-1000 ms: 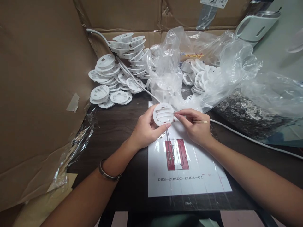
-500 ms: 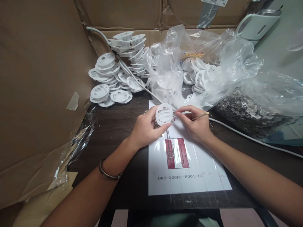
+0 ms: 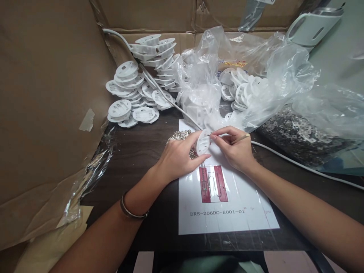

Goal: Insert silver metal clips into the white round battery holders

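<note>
A round white plastic disc (image 3: 203,141) with slots is gripped at its edge by my left hand (image 3: 180,157), tilted above a printed sheet (image 3: 210,223). My right hand (image 3: 234,146) pinches a thin stick-like tool (image 3: 241,138), its front end close to the disc's right edge; the tip is too small to make out. Behind my left hand lies a heap of small metal pieces (image 3: 179,135), partly covered by the hand. The sheet shows a red and white picture above the text DRS-206DC-E001-01.
Stacked white discs (image 3: 127,89) stand at the back left. Clear plastic bags (image 3: 204,76) hold more discs, and a bag of metal pieces (image 3: 301,132) lies at the right. A white cable (image 3: 298,169) crosses the dark table (image 3: 136,146). Cardboard (image 3: 48,113) walls the left side.
The disc has turned more edge-on and shifted slightly right in my left hand. More of the metal heap shows behind that hand. My right hand has barely moved.
</note>
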`<state>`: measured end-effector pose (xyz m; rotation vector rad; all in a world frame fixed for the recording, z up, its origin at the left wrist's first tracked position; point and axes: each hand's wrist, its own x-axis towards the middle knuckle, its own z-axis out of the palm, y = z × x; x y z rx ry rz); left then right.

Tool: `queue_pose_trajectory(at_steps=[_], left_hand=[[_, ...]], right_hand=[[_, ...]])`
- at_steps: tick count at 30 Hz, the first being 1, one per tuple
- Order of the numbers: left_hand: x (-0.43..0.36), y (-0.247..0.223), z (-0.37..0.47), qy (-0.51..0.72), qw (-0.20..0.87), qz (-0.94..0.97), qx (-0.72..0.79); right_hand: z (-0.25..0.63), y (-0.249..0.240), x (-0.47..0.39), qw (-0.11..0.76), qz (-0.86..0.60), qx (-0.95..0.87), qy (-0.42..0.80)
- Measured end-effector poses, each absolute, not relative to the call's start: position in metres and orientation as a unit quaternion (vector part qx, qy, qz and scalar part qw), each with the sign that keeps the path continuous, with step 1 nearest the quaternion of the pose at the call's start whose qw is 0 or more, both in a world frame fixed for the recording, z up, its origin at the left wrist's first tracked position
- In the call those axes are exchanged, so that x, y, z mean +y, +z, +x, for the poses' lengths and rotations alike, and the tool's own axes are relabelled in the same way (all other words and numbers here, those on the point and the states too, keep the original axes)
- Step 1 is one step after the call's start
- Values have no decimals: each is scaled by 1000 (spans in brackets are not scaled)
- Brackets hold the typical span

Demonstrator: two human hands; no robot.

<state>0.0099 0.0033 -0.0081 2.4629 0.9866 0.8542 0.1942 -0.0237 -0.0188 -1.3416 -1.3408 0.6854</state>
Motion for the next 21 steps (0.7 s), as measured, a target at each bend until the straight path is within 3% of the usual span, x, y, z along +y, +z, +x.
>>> queue_pose_trajectory(at_steps=[21], left_hand=[[1, -2, 12, 327, 361, 779, 396]], right_hand=[[200, -19, -21, 539, -498, -539, 413]])
